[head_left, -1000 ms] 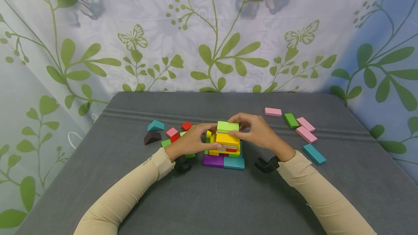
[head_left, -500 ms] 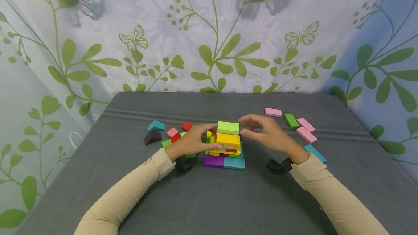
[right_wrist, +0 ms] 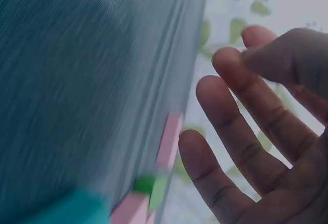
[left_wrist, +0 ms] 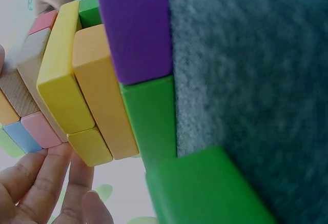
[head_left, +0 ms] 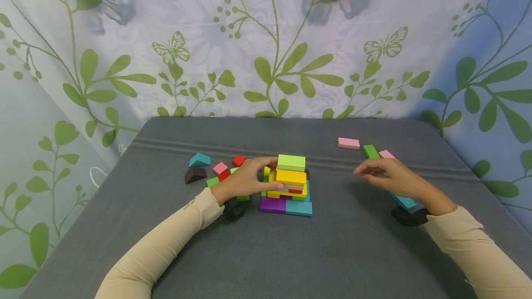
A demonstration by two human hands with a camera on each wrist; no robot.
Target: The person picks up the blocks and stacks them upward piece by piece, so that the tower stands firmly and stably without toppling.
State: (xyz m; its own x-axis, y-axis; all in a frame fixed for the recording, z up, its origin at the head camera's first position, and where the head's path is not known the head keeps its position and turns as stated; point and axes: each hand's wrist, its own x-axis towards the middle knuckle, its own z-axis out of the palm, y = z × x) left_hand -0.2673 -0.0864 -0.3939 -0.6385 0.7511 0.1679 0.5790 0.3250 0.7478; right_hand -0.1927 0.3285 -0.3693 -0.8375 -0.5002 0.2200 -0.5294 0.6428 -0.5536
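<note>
A stack of coloured wooden blocks point(head_left: 291, 177) stands mid-table, with a light green block point(head_left: 291, 163) on top and a purple block point(head_left: 272, 205) beside a teal one point(head_left: 299, 208) at its front base. My left hand point(head_left: 247, 176) holds the stack's upper left part, thumb along the front and fingers behind. In the left wrist view, several fingertips touch a pink block point(left_wrist: 41, 130) and its neighbours. My right hand point(head_left: 395, 178) hovers over the loose blocks at right, holding nothing, fingers loosely bent. It covers part of a teal block point(head_left: 405, 202) and the pink ones.
Left of the stack lie a teal triangle point(head_left: 199, 159), a dark brown arched block point(head_left: 195, 175), a pink cube point(head_left: 220, 168) and several red and green blocks, partly behind the left hand. At right are a pink block point(head_left: 348, 143) and a green block point(head_left: 370, 152).
My right hand has let go of the light green top block and moved right, over the loose blocks. The left hand and the stack have stayed in place.
</note>
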